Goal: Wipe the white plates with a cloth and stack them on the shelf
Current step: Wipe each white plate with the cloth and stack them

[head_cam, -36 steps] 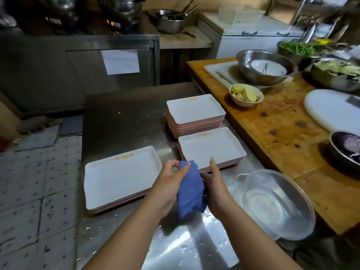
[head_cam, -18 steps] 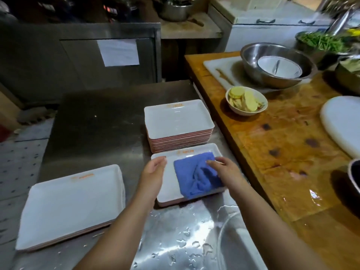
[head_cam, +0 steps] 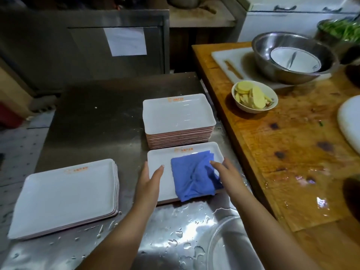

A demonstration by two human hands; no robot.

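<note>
A blue cloth (head_cam: 191, 175) lies crumpled on the near white rectangular plate (head_cam: 161, 162) on the steel counter. My right hand (head_cam: 224, 172) presses the cloth's right side with straight fingers. My left hand (head_cam: 150, 177) rests on the plate's left edge, fingers extended, holding it steady. Behind it stands a tall stack of white plates (head_cam: 178, 115) with pink undersides. A low stack of larger white plates (head_cam: 66, 195) sits at the left.
The wet steel counter (head_cam: 97, 114) carries a clear plastic bowl (head_cam: 229, 248) at the near right. A wooden board (head_cam: 296, 156) on the right holds a bowl of sliced ginger (head_cam: 253, 99) and a steel bowl (head_cam: 292, 55).
The cloth went from being held between both hands to lying on the near plate. My right hand now presses it and has slid it slightly; my left hand steadies the plate.
</note>
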